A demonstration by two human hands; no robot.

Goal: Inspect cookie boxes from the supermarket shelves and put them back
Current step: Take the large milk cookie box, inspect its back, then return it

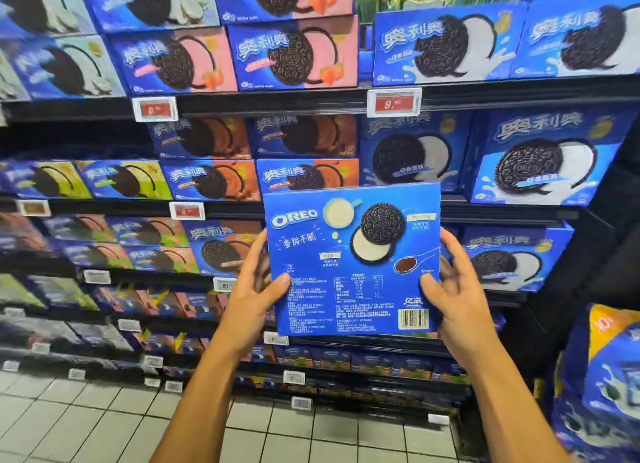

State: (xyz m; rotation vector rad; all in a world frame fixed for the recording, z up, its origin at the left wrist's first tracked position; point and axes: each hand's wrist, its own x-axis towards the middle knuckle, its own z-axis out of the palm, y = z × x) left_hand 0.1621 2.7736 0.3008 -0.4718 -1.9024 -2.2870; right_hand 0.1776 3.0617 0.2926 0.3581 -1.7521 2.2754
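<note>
Both hands are on the box point(353, 258), holding it up in front of the shelves point(277, 98). The left hand point(256, 282) grips the left edge, thumb pressed across the printed face, fingers tucked behind. The right hand point(457, 289) clasps the right edge the same way, thumb on the face just above the barcode point(413, 318), fingers curled round the side. The box is upright, tipped slightly, back panel facing us: logo at upper left, cookie picture in the middle, fine print and a table lower down. It's held clear of the shelves, at about the height of the middle rows. Behind it, more blue boxes point(533, 157) stand row on row, with pink-fronted ones point(294, 53) up top and orange-fronted ones point(211, 182) to the left. Red price tags point(394, 104) sit on the shelf edges. Pale floor tiles point(86, 424) show below.
</note>
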